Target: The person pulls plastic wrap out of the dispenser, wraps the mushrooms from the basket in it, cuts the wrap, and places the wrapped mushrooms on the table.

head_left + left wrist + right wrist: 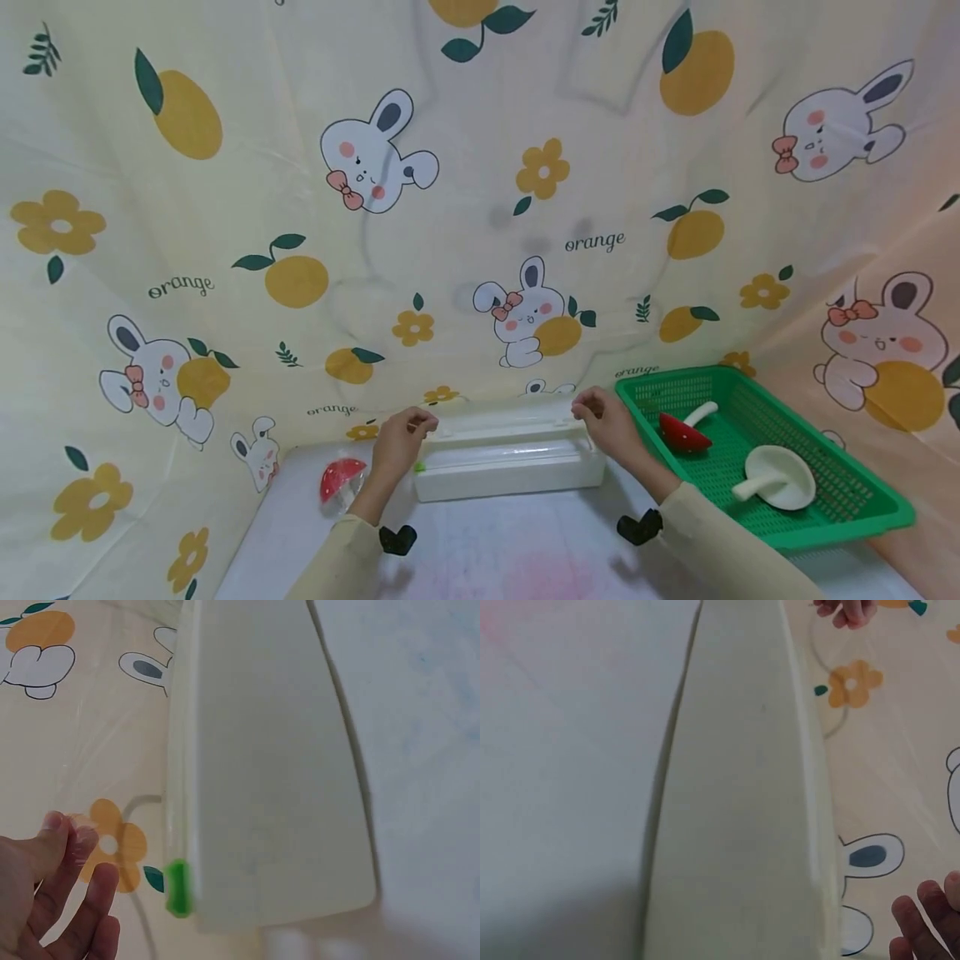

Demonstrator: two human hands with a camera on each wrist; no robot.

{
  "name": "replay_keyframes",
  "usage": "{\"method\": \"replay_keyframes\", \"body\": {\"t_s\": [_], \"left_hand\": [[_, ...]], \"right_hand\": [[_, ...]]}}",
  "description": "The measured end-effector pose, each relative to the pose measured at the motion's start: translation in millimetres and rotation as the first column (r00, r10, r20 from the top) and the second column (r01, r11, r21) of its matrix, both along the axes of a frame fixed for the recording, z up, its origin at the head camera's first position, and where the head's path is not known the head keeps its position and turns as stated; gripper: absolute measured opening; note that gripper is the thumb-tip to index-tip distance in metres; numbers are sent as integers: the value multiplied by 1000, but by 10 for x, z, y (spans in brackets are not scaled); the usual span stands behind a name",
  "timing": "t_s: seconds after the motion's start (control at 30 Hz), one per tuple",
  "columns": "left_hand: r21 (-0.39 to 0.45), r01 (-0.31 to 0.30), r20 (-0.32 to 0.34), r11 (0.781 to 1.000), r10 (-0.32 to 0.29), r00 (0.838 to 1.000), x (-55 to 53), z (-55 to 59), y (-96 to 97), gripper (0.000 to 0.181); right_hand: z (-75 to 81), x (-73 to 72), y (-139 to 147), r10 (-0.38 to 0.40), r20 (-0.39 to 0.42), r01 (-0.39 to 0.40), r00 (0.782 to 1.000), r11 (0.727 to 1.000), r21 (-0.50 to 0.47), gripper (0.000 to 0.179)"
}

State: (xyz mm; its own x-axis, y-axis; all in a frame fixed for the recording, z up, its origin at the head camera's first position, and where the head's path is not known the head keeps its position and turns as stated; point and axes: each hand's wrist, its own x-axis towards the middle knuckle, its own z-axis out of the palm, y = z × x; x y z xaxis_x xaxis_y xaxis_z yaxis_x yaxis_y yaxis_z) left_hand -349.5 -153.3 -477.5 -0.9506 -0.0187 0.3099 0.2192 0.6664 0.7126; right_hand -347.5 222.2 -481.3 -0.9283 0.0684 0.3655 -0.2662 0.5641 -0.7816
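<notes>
Step in hand (judged from the hand positions): drawing film with 2 hands. The left grip (397,446) pinches a gathered edge of clear film (81,823) between thumb and finger. The right grip (611,425) appears to pinch the opposite edge in the head view (the right wrist view shows only part of the fingers and does not confirm contact). The film is between the 2 hands, above the white dispenser box (510,482), which sits on the desk (480,558) with its lid (495,429) raised behind the roll (495,452).

1. Hold both edges at equal height, in line with the box's long side. Uneven tension is likely to skew the sheet.
2. Pull smoothly and at the same rate on both sides. The box looks light and may slide or tip under a jerk.
3. Spread the bunched edge at the left fingertips; thin film tends to cling to itself.
4. Keep the film away from the green piece (420,467) at the box's left end.
5. Allow clearance for both forearms: the red toy mushroom (341,481) lies beside the left, the green basket (847,537) beside the right.
</notes>
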Motion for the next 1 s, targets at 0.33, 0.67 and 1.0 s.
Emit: {"method": "replay_keyframes", "body": {"t_s": [0.33, 0.67, 1.0], "left_hand": [[35, 11, -22, 999, -10, 1000, -2, 150, 27, 10], [57, -6, -9, 998, 7, 1000, 15, 291, 36, 10], [95, -17, 6, 995, 17, 1000, 25, 446, 44, 13]], "right_hand": [[136, -38, 52, 25, -18, -25, 1000, 1000, 7, 5], [289, -24, 37, 31, -57, -30, 998, 999, 23, 5], [480, -18, 51, 44, -71, -42, 996, 999, 28, 5]]}}
